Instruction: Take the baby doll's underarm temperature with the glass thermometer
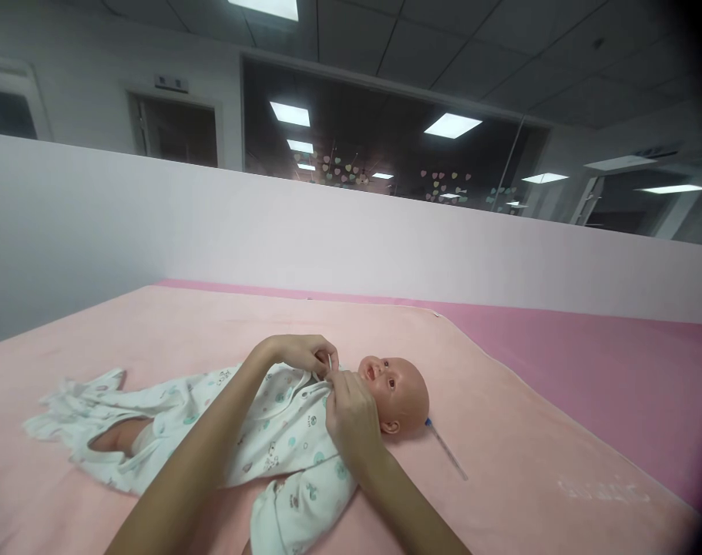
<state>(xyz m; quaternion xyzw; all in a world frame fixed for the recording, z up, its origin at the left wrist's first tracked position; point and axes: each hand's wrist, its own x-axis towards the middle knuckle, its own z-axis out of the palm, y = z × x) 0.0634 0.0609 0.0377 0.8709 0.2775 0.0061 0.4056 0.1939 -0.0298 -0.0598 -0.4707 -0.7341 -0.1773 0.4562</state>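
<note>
A baby doll (408, 391) lies on its back, head to the right. It wears a white romper (287, 432) printed with small green and grey figures. My left hand (304, 354) reaches across its chest, fingers pinched on the romper's edge near the neck. Close beside it, my right hand (354, 416) is closed on the same neckline, just below the doll's chin. The fastening between my fingers is too small to make out. One sleeve (304, 505) hangs toward me, and through a gap in the leg part shows some of the doll's body (119, 437).
A thin clear stick with a blue end (448, 451) lies by the doll's head. Under everything spreads a pale pink blanket (518, 462), over a brighter pink surface (587, 378). A white partition (327, 231) stands behind.
</note>
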